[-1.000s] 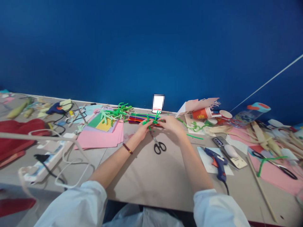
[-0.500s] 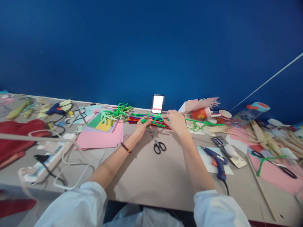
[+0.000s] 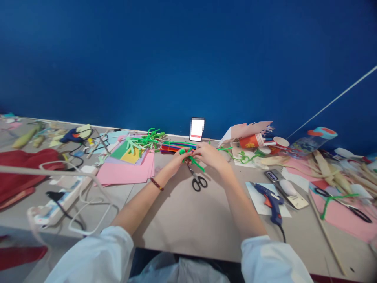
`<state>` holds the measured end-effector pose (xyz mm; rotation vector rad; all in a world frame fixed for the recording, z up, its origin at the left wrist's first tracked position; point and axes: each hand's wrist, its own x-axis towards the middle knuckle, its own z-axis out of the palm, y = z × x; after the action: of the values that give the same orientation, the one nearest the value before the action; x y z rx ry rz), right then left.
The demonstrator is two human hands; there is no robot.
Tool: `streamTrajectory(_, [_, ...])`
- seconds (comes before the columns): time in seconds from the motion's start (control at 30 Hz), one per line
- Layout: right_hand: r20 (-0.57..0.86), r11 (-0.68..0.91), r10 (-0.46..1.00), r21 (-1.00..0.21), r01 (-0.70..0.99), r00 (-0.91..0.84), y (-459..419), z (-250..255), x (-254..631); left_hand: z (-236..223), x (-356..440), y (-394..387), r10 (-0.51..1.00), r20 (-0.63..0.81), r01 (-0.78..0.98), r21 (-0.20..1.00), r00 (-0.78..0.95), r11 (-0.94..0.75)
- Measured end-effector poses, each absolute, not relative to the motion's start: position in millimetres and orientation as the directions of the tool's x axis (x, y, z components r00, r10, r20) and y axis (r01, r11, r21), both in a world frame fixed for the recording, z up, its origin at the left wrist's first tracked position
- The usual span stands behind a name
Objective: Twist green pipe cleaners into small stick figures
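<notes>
Green pipe cleaners (image 3: 198,164) are bunched between my two hands. My left hand (image 3: 177,160) has its fingers closed around one end of them. From the other side my right hand (image 3: 209,155) pinches the green pieces, its fingertips meeting those of the left. One green strand sticks out to the right behind the right hand, another slants down toward me. Just below my hands lie scissors with black handles (image 3: 199,183), their blades partly hidden. Behind my hands is a bundle of coloured pipe cleaners (image 3: 171,147), partly covered by them.
A phone (image 3: 196,129) leans against the blue wall. Pink paper sheets (image 3: 120,174) and a heap of green pipe cleaners (image 3: 149,137) lie left. A blue glue gun (image 3: 272,202), a red paper cup (image 3: 251,141) and a wooden stick (image 3: 326,234) lie right. A power strip (image 3: 64,196) trails cables.
My right hand has moved left and slightly down to meet my left hand. The green strand between them now slants down toward me.
</notes>
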<state>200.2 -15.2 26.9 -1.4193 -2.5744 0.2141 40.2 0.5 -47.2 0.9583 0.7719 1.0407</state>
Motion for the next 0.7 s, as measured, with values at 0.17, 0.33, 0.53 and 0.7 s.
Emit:
streamTrajectory(0.17, [0.115, 0.519, 0.844, -0.417, 0.746, -0.523, -11, 17, 195, -49, 33, 8, 0.914, -0.152, -0.375, 0.877, 0.376, 0.3])
streamTrajectory(0.33, [0.095, 0.471, 0.842, -0.61, 0.638, -0.531, -10, 11, 196, -52, 27, 17, 0.88, -0.19, -0.357, 0.861, 0.435, 0.362])
streamTrajectory(0.53, [0.159, 0.491, 0.84, -0.627, 0.604, -0.518, -8, 10, 199, -42, 17, 16, 0.836, -0.219, -0.446, 0.763, 0.502, 0.468])
streamTrajectory(0.7, [0.229, 0.444, 0.883, -0.692, 0.57, -0.41, -6, 14, 201, -29, 14, 9, 0.835, -0.072, -0.535, 0.737, 0.545, 0.413])
